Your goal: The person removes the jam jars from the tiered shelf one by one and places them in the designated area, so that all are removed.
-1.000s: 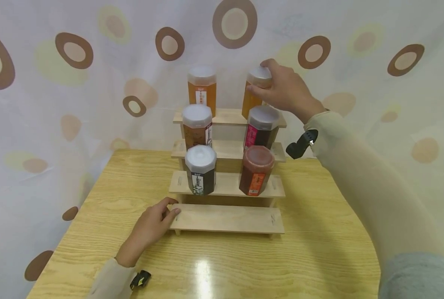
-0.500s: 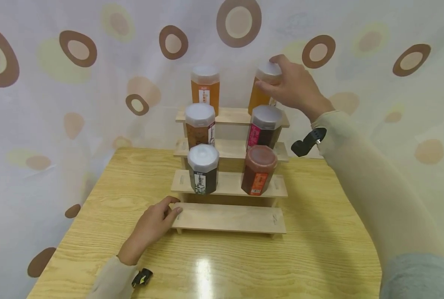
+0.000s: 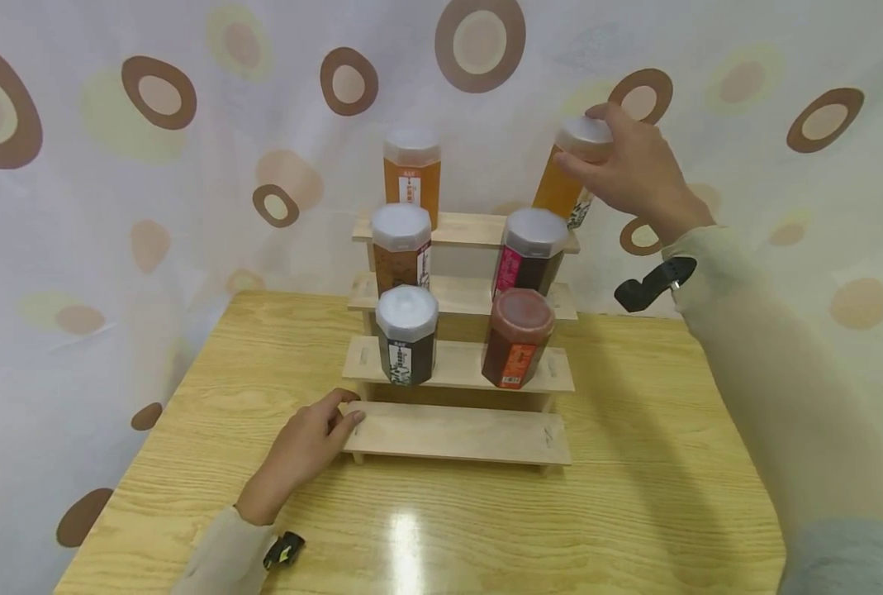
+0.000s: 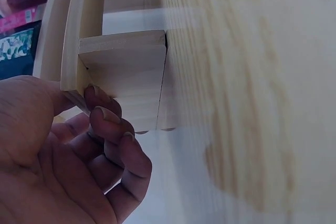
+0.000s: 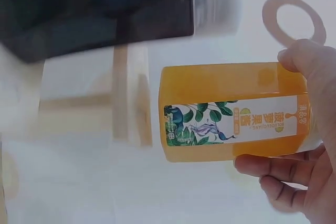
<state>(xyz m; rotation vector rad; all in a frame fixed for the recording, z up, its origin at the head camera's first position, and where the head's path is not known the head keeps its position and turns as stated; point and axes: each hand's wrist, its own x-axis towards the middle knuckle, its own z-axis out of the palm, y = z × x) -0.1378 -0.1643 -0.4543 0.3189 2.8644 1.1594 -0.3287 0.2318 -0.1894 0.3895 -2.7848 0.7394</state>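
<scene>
Right hand (image 3: 630,165): it grasps the amber jar (image 3: 556,188) at the upper part, close to the pale lid (image 3: 576,134), the thumb on one side and the fingers on the other.
Amber jar: in the head view it is tilted, with its top leaning to the right, at the right end of the top board (image 3: 471,227). In the right wrist view, a narrow gap is seen between its base and the wood. Its label (image 5: 231,121) is white, with drawn green leaves.
Left hand (image 3: 303,438): it grips the left end of the lowest board (image 3: 456,430); in the left wrist view its fingers are curled beneath the edge.
Top board, left part: an orange jar (image 3: 415,186) stands upright there.
Second board (image 3: 459,295): it bears a brown jar (image 3: 396,268) on the left and a dark jar with pink label (image 3: 538,268) on the right.
Third board (image 3: 459,364): a black jar (image 3: 409,351) is on the left, a reddish jar (image 3: 517,339) on the right, well apart.
Table (image 3: 619,496): it is of yellow wood grain, and the stepped boards are standing on it.
Backdrop (image 3: 211,182): a pale cloth with brown rings hangs behind.
</scene>
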